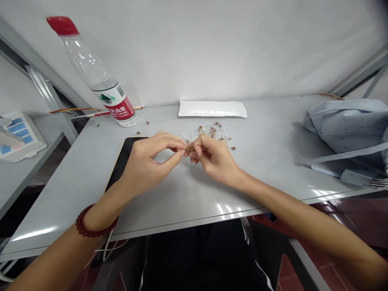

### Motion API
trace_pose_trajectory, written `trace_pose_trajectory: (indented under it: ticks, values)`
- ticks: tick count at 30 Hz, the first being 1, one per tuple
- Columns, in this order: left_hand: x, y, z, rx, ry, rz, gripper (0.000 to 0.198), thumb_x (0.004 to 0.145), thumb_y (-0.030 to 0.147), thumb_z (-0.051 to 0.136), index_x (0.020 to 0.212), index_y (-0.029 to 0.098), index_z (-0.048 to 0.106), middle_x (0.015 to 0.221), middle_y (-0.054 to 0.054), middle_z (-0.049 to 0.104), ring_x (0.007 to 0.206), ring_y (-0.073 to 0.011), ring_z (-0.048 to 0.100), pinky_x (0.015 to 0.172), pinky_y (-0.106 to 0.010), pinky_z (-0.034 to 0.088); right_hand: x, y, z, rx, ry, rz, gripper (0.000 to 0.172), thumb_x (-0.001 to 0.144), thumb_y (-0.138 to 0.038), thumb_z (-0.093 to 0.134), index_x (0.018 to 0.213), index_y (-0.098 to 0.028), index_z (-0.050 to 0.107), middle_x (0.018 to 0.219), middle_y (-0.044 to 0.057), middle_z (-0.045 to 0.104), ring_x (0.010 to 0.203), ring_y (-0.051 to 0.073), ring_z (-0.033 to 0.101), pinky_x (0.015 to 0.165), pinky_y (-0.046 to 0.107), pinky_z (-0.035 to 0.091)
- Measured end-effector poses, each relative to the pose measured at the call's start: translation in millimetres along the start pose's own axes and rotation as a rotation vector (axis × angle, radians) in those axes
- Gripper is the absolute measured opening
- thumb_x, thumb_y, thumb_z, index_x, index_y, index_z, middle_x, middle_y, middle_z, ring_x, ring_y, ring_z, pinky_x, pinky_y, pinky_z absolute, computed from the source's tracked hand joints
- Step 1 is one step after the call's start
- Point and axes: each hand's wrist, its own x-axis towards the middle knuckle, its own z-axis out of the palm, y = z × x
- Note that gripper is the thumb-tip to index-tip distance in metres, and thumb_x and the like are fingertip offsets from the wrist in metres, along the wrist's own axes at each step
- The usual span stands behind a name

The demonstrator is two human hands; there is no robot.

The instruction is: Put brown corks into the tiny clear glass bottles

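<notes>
My left hand (153, 161) and my right hand (215, 157) meet over the middle of the desk. Between their fingertips is a small brown piece (187, 150), pinched from both sides; its exact kind is too small to make out. Just beyond my fingers lies a loose pile of similar brown pieces (213, 131) among crumpled clear plastic (207, 128). Part of that pile is hidden behind my right hand. A dark red bead bracelet (96, 221) circles my left wrist.
A red-capped water bottle (112, 99) stands at the back left, near two brown crumbs (147, 122). A white packet (212, 109) lies against the wall. Under my left forearm is a black-screened device (121, 161). A light blue fabric bag (348, 125) sits at the right.
</notes>
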Motion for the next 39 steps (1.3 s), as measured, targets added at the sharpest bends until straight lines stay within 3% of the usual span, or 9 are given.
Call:
trace_pose_trajectory:
  ticks: [6, 10, 13, 15, 21, 24, 29, 35, 39]
  values:
    - [1.7, 0.4, -5.0, 0.113, -0.050, 0.061, 0.014, 0.088, 0.018, 0.063, 0.090, 0.023, 0.076, 0.098, -0.003, 0.078, 0.089, -0.0181, 0.070, 0.082, -0.032, 0.054, 3.1, 5.0, -2.3, -0.088, 0.006, -0.112, 0.026, 0.073, 0.000, 0.039, 0.073, -0.025, 0.031, 0.073, -0.001, 0.055, 0.073, 0.013, 0.060, 0.065, 0.028, 0.047]
    - [7.8, -11.9, -25.3, 0.205, -0.193, -0.187, 0.021, 0.089, 0.030, 0.059, 0.100, 0.023, 0.075, 0.106, -0.003, 0.075, 0.089, -0.0203, 0.068, 0.077, -0.033, 0.052, 20.1, 20.1, -17.0, -0.403, 0.021, -0.193, 0.027, 0.074, 0.002, 0.038, 0.078, -0.025, 0.035, 0.079, 0.002, 0.058, 0.083, 0.017, 0.061, 0.072, 0.032, 0.046]
    - [9.5, -24.7, -44.9, 0.345, -0.451, -0.411, 0.026, 0.087, 0.039, 0.057, 0.097, 0.023, 0.074, 0.085, -0.002, 0.075, 0.073, -0.0212, 0.066, 0.065, -0.034, 0.049, 28.6, 29.8, -28.4, -0.663, -0.037, -0.085, 0.026, 0.076, 0.002, 0.041, 0.081, -0.024, 0.037, 0.084, 0.005, 0.060, 0.085, 0.020, 0.056, 0.071, 0.033, 0.044]
    - [8.5, -30.3, -55.8, 0.411, -0.577, -0.458, 0.026, 0.083, 0.042, 0.058, 0.092, 0.024, 0.074, 0.077, -0.002, 0.073, 0.068, -0.0219, 0.064, 0.065, -0.034, 0.047, 30.3, 31.9, -32.1, -0.761, -0.101, -0.024, 0.027, 0.076, 0.002, 0.042, 0.081, -0.023, 0.038, 0.086, 0.007, 0.060, 0.088, 0.022, 0.053, 0.072, 0.034, 0.042]
    - [0.7, -34.0, -63.2, 0.504, -0.687, -0.512, 0.020, 0.080, 0.036, 0.057, 0.082, 0.027, 0.074, 0.071, -0.002, 0.071, 0.063, -0.0216, 0.063, 0.059, -0.031, 0.043, 30.1, 31.6, -30.6, -0.837, -0.147, -0.039, 0.013, 0.087, -0.009, 0.049, 0.084, -0.021, 0.046, 0.085, 0.008, 0.060, 0.087, 0.023, 0.050, 0.075, 0.036, 0.042]
    - [-7.2, -38.1, -55.7, 0.502, -0.654, -0.460, 0.013, 0.076, 0.029, 0.060, 0.071, 0.027, 0.071, 0.068, -0.002, 0.071, 0.058, -0.0208, 0.062, 0.053, -0.030, 0.040, 32.4, 33.9, -29.8, -0.847, -0.107, -0.085, 0.007, 0.092, -0.016, 0.048, 0.092, -0.019, 0.055, 0.094, 0.010, 0.064, 0.088, 0.024, 0.051, 0.077, 0.038, 0.043]
    - [-15.7, -41.3, -47.3, 0.577, -0.590, -0.233, 0.014, 0.068, 0.016, 0.058, 0.056, 0.025, 0.059, 0.056, -0.001, 0.066, 0.043, -0.0178, 0.054, 0.042, -0.029, 0.025, 36.9, 39.4, -27.8, -0.811, -0.157, -0.118, 0.030, 0.095, -0.011, 0.041, 0.111, -0.017, 0.065, 0.120, 0.013, 0.066, 0.106, 0.028, 0.053, 0.089, 0.045, 0.043]
    - [-14.7, -36.2, -40.0, 0.691, -0.588, -0.225, 0.017, 0.066, 0.013, 0.055, 0.053, 0.024, 0.053, 0.049, -0.001, 0.060, 0.039, -0.0176, 0.050, 0.041, -0.030, 0.022, 38.2, 41.1, -29.3, -0.679, -0.171, -0.050, 0.028, 0.088, -0.005, 0.048, 0.085, -0.022, 0.070, 0.079, 0.006, 0.065, 0.083, 0.023, 0.054, 0.084, 0.043, 0.042]
    - [-9.7, -31.5, -33.2, 0.665, -0.494, -0.214, 0.014, 0.066, 0.016, 0.055, 0.055, 0.024, 0.054, 0.051, 0.000, 0.060, 0.041, -0.0174, 0.051, 0.041, -0.029, 0.025, 38.4, 38.6, -32.3, -0.647, -0.159, -0.026, 0.025, 0.086, -0.004, 0.051, 0.075, -0.021, 0.067, 0.072, 0.004, 0.058, 0.075, 0.020, 0.050, 0.079, 0.039, 0.040]
